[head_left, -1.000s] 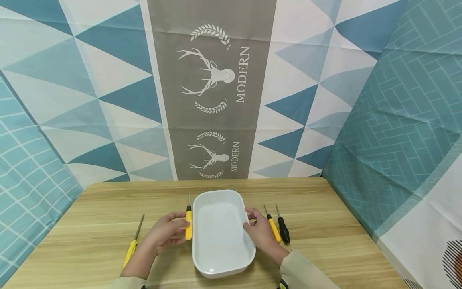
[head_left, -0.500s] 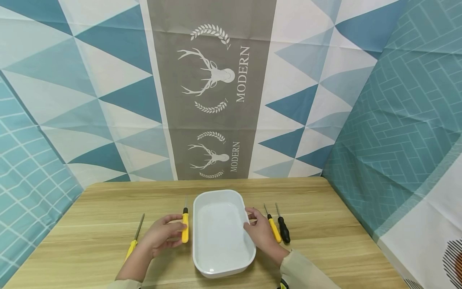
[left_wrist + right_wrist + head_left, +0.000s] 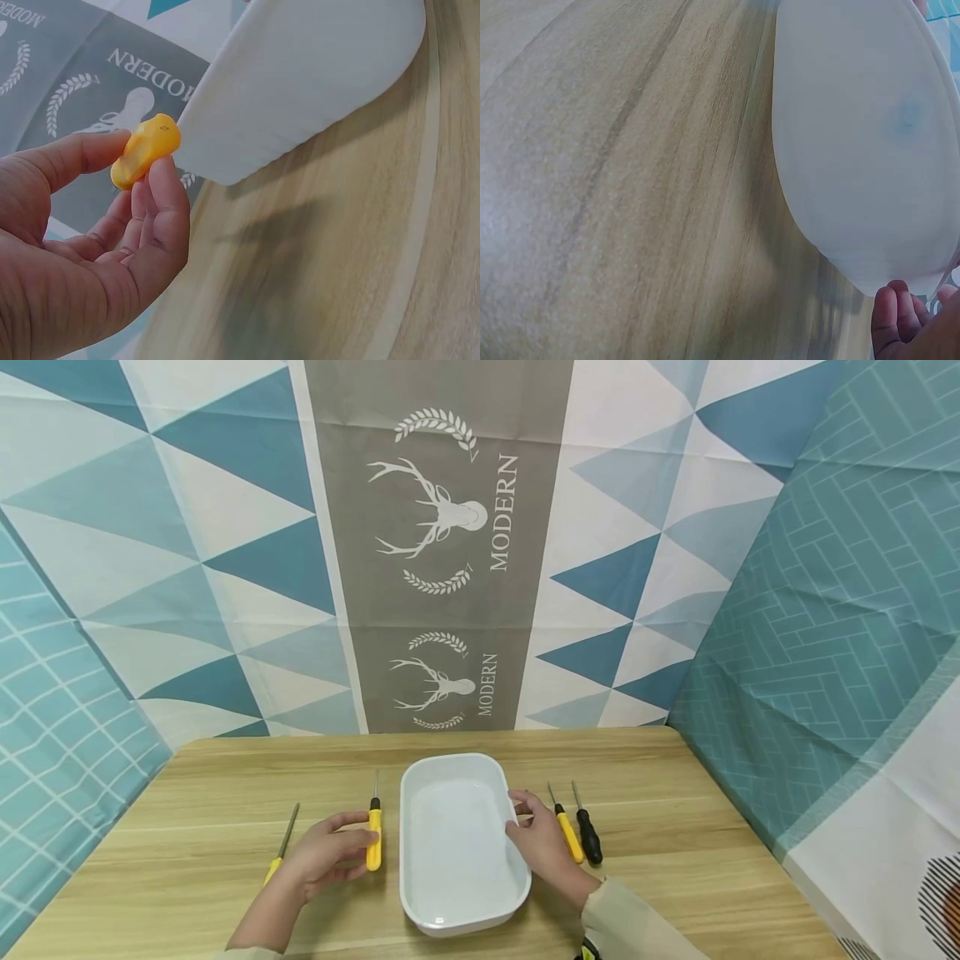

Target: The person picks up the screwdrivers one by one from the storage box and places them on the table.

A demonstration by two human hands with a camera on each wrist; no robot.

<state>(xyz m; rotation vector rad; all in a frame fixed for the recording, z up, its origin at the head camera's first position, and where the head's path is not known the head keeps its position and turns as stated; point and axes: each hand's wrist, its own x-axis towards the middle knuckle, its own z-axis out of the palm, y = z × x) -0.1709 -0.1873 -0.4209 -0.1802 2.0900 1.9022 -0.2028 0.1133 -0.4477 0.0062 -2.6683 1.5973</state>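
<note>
My left hand [image 3: 326,853] pinches the yellow handle of a screwdriver [image 3: 373,845] between thumb and fingers. The thin metal shaft points away toward the back of the table. In the left wrist view, the handle's butt end [image 3: 154,146] faces the camera, and the shaft is hidden behind it. A white rectangular dish [image 3: 463,843] stands just right of the screwdriver, with bare inside and rounded corners. My right hand [image 3: 542,842] grips the dish's right rim, thumb over the edge and fingers outside. The right wrist view shows those fingers [image 3: 889,311] against the outer wall.
Another yellow screwdriver [image 3: 279,852] lies left of the dish, its handle partly behind my left forearm. To the right, a yellow-and-black screwdriver [image 3: 568,835] and a black-handled screwdriver [image 3: 588,837] lie side by side. A patterned cloth [image 3: 442,568] hangs behind the wooden table [image 3: 660,877].
My left hand has moved left and slightly toward me with the screwdriver, widening the gap to the dish. My right hand and the dish stay in place.
</note>
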